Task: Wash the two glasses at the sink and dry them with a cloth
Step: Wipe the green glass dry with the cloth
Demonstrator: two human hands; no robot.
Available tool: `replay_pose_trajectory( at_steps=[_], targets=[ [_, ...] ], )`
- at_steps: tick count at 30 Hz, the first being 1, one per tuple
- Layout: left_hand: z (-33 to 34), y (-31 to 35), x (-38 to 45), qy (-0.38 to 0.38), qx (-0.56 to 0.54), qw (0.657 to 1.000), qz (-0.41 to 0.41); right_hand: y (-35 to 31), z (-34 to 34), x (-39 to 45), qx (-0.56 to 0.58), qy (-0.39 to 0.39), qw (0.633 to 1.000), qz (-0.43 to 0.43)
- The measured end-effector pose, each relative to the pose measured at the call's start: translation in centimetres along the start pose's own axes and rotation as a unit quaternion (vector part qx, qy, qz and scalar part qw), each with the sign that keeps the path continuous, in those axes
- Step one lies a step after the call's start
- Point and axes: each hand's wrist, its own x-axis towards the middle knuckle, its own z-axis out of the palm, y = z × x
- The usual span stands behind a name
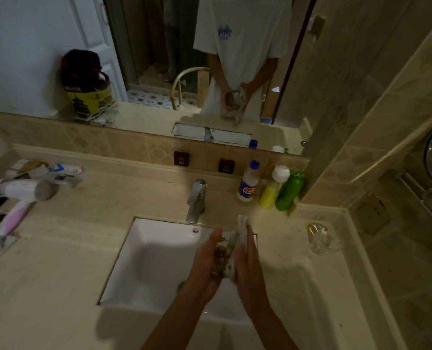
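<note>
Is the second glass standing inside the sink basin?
No, the second glass rests on the counter to the right of the sink, apart from both hands.

Two glasses: one glass (pixel 223 253) held between two hands, the other glass (pixel 323 238) on the counter (pixel 58 274). Three bottles (pixel 270 188), one faucet (pixel 196 200), one hair dryer (pixel 20 198).

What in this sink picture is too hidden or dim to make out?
- Head view: the glass between the left hand and right hand is mostly covered by them and the cloth; wet or dry is unclear.
- The second glass on the counter is dim; its cleanness cannot be told.
- The sink drain is hidden by the left wrist.
- Bottle label: too small.
</note>
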Motion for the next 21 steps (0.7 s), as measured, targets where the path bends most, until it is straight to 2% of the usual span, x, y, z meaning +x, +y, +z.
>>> replay_pose_trajectory(
  at_steps=[3,5,7,10,14,16,18,21],
  targets=[
    [-0.2,0.5,-0.3,-0.067,0.039,0.997,0.007,-1.6,-1.6,2.5,0.058,-0.018,0.992,0.109],
    [0.2,0.5,-0.6,-0.104,0.037,0.994,0.014,-1.9,-1.6,2.8,0.054,0.0,0.989,0.137],
    [0.9,0.2,-0.6,-0.079,0.032,0.996,0.018,-2.0,-1.1,2.4,0.007,0.003,0.995,0.102],
    [0.9,-0.3,0.0,0.02,-0.035,0.999,0.01,-1.4,-0.3,0.7,-0.061,-0.012,0.998,0.012],
    [0.0,-0.4,0.3,-0.006,-0.084,0.996,0.005,0.5,0.6,-2.7,-0.178,-0.003,0.98,-0.088],
    [-0.3,-0.6,0.2,-0.028,-0.09,0.995,0.004,0.6,0.7,-2.8,-0.173,0.006,0.98,-0.103],
    [-0.7,-0.7,0.0,-0.067,-0.046,0.997,0.011,-0.2,0.2,-1.6,-0.095,0.013,0.993,-0.066],
    [-1.1,-0.3,-0.4,-0.128,0.066,0.989,0.04,-2.2,-1.4,1.2,0.041,0.007,0.995,0.094]
  ],
)
